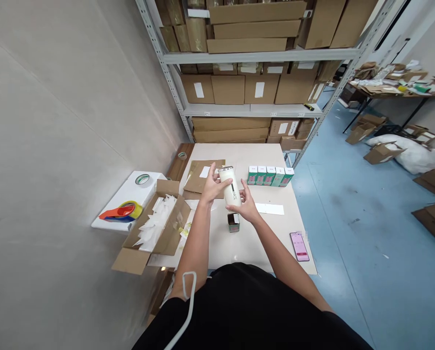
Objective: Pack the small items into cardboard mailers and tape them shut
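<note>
A white tumbler (230,187) with a silver-rimmed top and dark lettering is held tilted above the table. My left hand (212,186) grips its upper left side, the thumb lying across its front. Around the lower right side and base, my right hand (247,206) is closed on the same tumbler. Just below the hands stands a small open box (233,222) with a dark inside. A row of several green and white boxes (270,176) stands to the right, beyond my right hand. Flattened cardboard (199,181) lies behind my left hand.
An open carton (173,226) of white packing material stands left, beside a white surface (126,189) with a tape dispenser (124,212) and a tape roll (142,179). A phone (299,246) lies near the table's right edge, a white strip (269,209) nearer the middle. Shelving (254,111) with cartons rises behind.
</note>
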Motion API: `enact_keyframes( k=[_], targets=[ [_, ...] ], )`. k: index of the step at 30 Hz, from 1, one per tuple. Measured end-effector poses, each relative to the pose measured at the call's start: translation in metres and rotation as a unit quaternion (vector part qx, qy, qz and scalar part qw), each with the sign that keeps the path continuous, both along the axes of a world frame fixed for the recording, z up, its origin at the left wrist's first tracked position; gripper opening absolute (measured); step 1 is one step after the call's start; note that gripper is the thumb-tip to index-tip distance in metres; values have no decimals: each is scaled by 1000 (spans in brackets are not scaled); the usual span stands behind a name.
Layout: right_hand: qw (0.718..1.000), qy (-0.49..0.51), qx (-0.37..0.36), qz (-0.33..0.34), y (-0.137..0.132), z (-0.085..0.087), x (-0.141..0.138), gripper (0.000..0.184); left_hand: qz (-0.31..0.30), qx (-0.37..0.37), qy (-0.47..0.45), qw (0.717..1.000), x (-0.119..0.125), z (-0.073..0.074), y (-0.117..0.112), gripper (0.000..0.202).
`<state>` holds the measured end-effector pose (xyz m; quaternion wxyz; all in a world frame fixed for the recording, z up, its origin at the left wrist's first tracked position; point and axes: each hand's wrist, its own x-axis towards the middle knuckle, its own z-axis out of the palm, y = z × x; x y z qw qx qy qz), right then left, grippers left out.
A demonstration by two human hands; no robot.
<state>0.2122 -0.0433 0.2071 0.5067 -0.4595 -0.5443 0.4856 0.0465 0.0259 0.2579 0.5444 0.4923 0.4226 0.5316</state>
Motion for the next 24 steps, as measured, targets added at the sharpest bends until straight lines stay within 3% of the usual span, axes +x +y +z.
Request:
enact_keyframes(
  k=[4, 9, 15, 19, 22, 24],
  targets=[
    [1000, -9, -5, 6, 1, -10, -1, 121, -13, 18, 15, 1000, -2, 1, -7, 116],
    [999, -31, -26, 4, -1, -25, 0, 121, -57, 49, 139, 987, -17, 9, -18, 90],
    [997, -63, -41, 25, -9, -63, 0, 122, -127, 72, 290, 946, -31, 11, -19, 75],
    [992, -85, -74, 56, -18, -105, 7, 101, -106, 68, 381, 916, -32, -11, -22, 60],
    [976, -177, -116, 47, -27, -138, 12, 76, -96, 54, 398, 911, -32, -37, -25, 58],
    [962, -241, -120, 54, -32, -157, 11, 71, -100, 48, 413, 904, -33, -54, -27, 57]
  ],
)
